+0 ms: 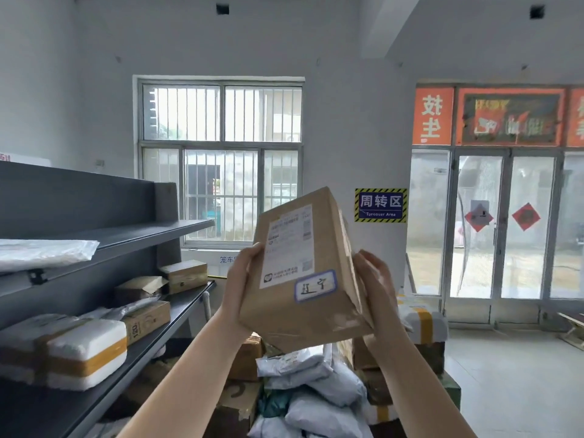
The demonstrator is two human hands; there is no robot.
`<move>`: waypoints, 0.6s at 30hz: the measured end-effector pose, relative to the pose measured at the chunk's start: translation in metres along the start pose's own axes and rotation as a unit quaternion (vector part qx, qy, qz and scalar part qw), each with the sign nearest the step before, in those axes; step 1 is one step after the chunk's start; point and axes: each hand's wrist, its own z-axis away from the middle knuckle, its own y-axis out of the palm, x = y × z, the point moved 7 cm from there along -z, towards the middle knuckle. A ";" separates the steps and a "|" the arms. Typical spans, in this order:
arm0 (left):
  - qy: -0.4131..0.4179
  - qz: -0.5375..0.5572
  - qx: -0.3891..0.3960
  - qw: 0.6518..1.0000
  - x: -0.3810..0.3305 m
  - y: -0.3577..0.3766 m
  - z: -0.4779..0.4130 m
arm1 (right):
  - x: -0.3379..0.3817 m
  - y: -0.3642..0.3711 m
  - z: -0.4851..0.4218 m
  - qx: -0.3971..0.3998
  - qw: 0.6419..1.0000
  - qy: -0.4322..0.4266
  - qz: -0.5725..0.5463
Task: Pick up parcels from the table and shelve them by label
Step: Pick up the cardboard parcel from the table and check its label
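I hold a brown cardboard parcel point(319, 298) up in front of me, tilted, its top face turned toward the camera. That face carries a white shipping label and a small blue-edged handwritten sticker point(315, 285). My left hand point(245, 279) grips the parcel's left edge. My right hand point(374, 279) presses against its right side, fingers spread along the cardboard. Below the parcel lies a heap of grey and white mailer bags point(316, 390) and boxes. The dark grey shelf unit point(132, 235) stands to my left.
The middle shelf holds a taped white foam box point(85, 358) and several brown cartons point(183, 275); the upper shelf holds a white bag point(44, 252). A barred window, a blue "Turnover Area" sign point(380, 205) and glass doors point(505, 226) lie ahead. Bare floor is on the right.
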 end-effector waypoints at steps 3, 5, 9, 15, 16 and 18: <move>0.004 -0.018 -0.028 0.999 -0.004 -0.005 0.000 | 0.023 0.002 0.002 -0.047 0.976 -0.110 0.182; 0.010 -0.054 -0.058 0.997 -0.006 -0.002 0.002 | 0.028 0.018 0.005 0.002 0.981 -0.105 0.162; 0.099 -0.094 -0.081 0.987 -0.025 0.007 0.006 | 0.022 0.044 0.011 0.128 0.988 -0.037 0.084; 0.190 -0.073 -0.032 0.978 -0.057 0.013 0.013 | 0.033 0.052 0.015 0.142 0.985 -0.098 -0.001; 0.193 -0.080 -0.029 0.977 -0.059 0.013 0.013 | 0.032 0.053 0.016 0.143 0.984 -0.105 -0.008; 0.203 -0.099 -0.035 0.974 -0.064 0.010 0.014 | 0.031 0.055 0.018 0.144 0.983 -0.110 -0.021</move>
